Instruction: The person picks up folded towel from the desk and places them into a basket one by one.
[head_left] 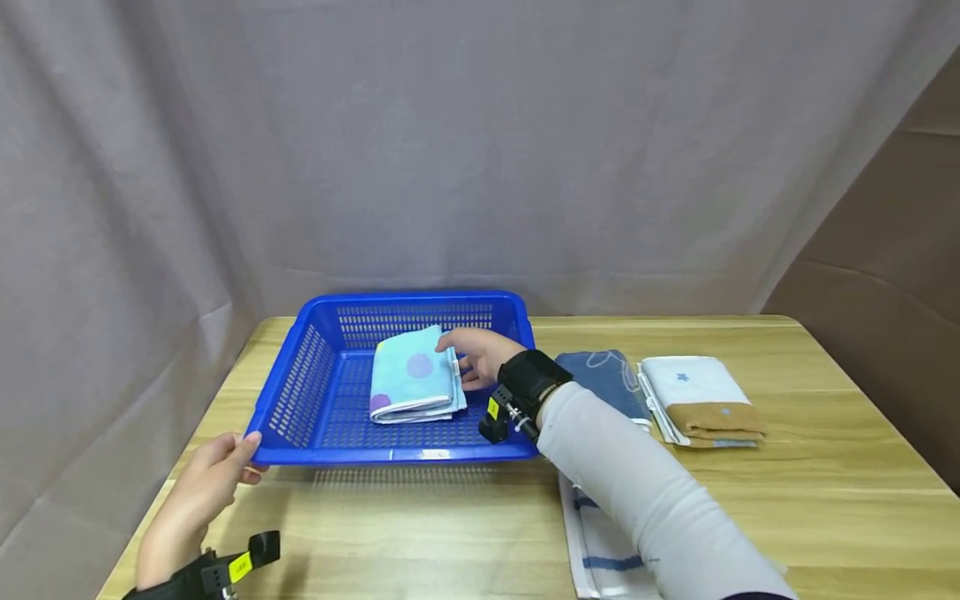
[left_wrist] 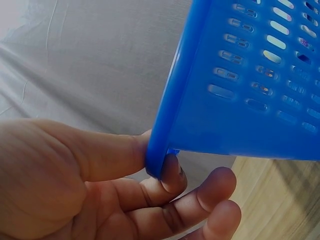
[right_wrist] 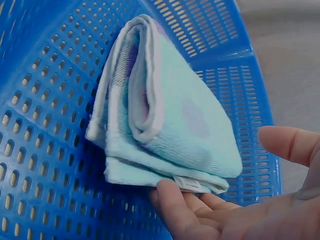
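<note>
Nearest, right: striped cloth (head_left: 611, 554) on the table (head_left: 840, 433), outside the basket, partly under the right sleeve (head_left: 637, 483); left hand (head_left: 206, 479) pinches the near-left rim corner of the blue basket (head_left: 337, 456), thumb against fingers, other fingers loosely bent; spotted light-blue cloth (head_left: 408, 367) sits folded inside the basket, right of middle; right hand (head_left: 480, 354) is at its right edge, thumb spread clear of the cloth, fingers seemingly touching the edge by the tag, no pinch; farther right, outside: blue-grey cloth (head_left: 600, 379), then folded white-and-brown cloth (head_left: 690, 396); can't tell if blue-grey and striped are one piece, forearm hides the join; status, my read: one cloth in, placement maybe not final; the rest not in.
</note>
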